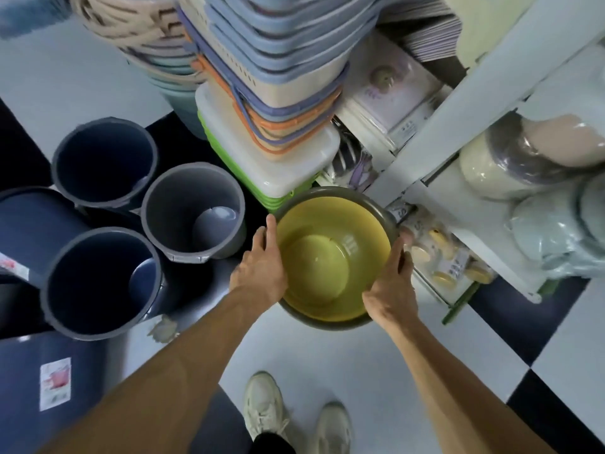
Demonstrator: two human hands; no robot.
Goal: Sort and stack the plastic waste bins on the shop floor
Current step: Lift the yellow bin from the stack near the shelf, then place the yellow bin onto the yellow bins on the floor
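Far left: a large dark-blue plastic bin [23,231] with paper labels, cut off by the frame edge. Beside it, three round grey-rimmed plastic waste bins stand upright on the checkered floor [327,362]: rear bin [104,162], front bin [101,283], and a lighter grey bin [193,211] to their right. Their rims nearly touch; no gap between them to step through.

Centre: the person's left hand [262,276] lies on the near-left rim of a round yellow-lined bin with olive-grey outer wall [334,257], fingers extended along the rim edge. The right hand [393,290] grips the right rim, fingers curled over the outside wall. Bin upright, mouth up, held between both hands above the pale floor tile; whether it touches the floor cannot be told.

Behind it, just beside its far rim, a tall stack of rectangular plastic crates [268,103], green, white, orange and lilac.

Right: a white shelf unit [458,132] with wrapped goods, its corner close to the right hand. Open floor lies toward the person's pale shoes [294,417].
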